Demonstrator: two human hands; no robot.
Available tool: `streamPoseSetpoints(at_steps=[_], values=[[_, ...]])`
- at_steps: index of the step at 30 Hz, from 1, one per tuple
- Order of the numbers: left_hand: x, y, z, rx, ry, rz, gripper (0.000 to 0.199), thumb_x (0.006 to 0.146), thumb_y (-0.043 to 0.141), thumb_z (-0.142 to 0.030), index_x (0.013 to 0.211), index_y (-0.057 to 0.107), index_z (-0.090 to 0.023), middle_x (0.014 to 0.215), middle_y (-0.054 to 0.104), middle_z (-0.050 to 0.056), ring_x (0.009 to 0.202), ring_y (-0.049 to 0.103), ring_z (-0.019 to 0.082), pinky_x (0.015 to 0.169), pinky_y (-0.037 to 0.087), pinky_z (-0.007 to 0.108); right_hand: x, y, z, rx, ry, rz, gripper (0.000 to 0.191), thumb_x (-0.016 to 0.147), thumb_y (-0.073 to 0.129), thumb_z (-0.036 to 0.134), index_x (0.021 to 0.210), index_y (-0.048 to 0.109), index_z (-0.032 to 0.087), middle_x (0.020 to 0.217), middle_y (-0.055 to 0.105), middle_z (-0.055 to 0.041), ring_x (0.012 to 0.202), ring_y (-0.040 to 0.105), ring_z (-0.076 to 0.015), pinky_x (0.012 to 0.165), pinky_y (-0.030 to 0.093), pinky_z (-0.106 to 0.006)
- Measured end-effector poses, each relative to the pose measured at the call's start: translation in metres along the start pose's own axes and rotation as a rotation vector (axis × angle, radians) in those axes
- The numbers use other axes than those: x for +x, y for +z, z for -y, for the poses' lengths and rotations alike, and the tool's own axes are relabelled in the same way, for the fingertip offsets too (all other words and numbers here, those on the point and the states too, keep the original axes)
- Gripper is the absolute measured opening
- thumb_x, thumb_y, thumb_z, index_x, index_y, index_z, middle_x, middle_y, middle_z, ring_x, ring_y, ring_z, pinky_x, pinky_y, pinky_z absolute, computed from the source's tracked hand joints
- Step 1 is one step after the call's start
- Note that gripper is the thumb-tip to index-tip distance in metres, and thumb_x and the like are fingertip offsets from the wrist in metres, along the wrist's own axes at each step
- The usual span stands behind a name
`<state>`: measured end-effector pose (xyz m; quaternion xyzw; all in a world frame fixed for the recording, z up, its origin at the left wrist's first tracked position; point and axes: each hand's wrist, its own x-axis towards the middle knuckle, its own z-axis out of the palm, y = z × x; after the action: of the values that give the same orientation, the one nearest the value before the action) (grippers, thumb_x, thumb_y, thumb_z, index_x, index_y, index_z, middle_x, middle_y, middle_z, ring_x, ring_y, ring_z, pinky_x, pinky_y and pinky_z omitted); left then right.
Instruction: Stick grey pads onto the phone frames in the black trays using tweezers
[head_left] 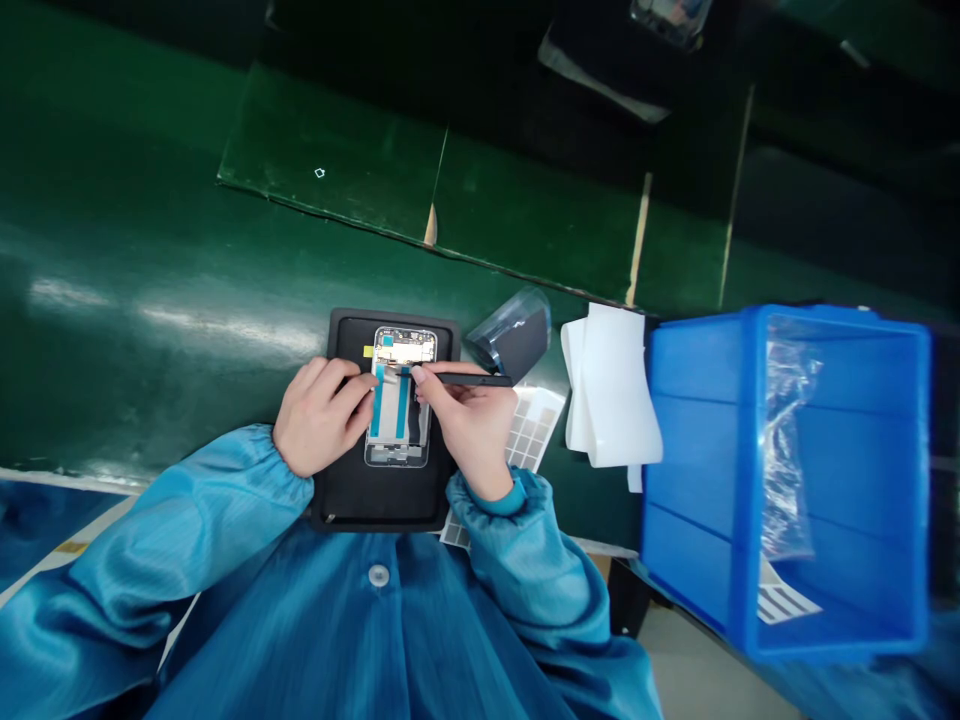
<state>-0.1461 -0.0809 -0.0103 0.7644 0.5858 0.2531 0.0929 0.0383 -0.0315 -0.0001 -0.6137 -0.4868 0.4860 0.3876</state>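
An opened phone (392, 412) is placed between the two hands, its inner parts exposed and its screenless side turned up. It is laid on a black tray (390, 505), which is partly covered by both hands. A slim black tool (476, 380) is gripped between the thumb and fingers of the right hand (480, 425), its tip pointed leftward over the phone's upper half; whether the phone is touched by that tip cannot be told. The left hand (322, 415) is bent at the phone's left edge, with the fingertips brought close to the tool's tip; whether anything is pinched there cannot be told. The hands are kept apart, with only a small gap left between their fingertips.

A yellow tag (368, 351) is seen just beyond the left fingertips, beside the phone. A sheet of grey squares (536, 425) is partly hidden by the right hand and sleeve. Beyond the right hand, a clear pouch (512, 335) is laid on the green table (187, 270). White papers (615, 390) are stacked farther to the right of that hand, and past them a blue bin (694, 400) is placed, in which clear plastic (784, 460) and a striped sheet (784, 598) are held.
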Motion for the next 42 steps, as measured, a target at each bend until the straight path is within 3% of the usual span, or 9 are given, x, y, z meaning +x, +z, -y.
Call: streamPoseSetpoints(at_steps=[34, 42], values=[[0.0001, -0.0005, 0.001, 0.045, 0.044, -0.024, 0.017, 0.092, 0.059, -0.019, 0.103, 0.07, -0.015, 0.096, 0.066, 0.01, 0.085, 0.056, 0.023, 0.074, 0.049, 0.037, -0.0003, -0.0001, -0.0054, -0.044, -0.052, 0.02, 0.017, 0.078, 0.081, 0.036, 0.083, 0.077, 0.021, 0.073, 0.078, -0.0023, 0.062, 0.073, -0.0183, 0.058, 0.061, -0.03], [0.0035, -0.0066, -0.0059, 0.276, 0.096, 0.094, 0.033, 0.096, 0.057, -0.032, 0.126, 0.067, -0.024, 0.102, 0.067, 0.009, 0.083, 0.053, 0.024, 0.067, 0.037, 0.039, -0.0016, 0.0002, -0.0081, -0.065, -0.052, 0.035, 0.02, 0.079, 0.08, 0.039, 0.087, 0.076, 0.02, 0.077, 0.078, -0.0032, 0.068, 0.075, -0.0193, 0.064, 0.062, -0.031]])
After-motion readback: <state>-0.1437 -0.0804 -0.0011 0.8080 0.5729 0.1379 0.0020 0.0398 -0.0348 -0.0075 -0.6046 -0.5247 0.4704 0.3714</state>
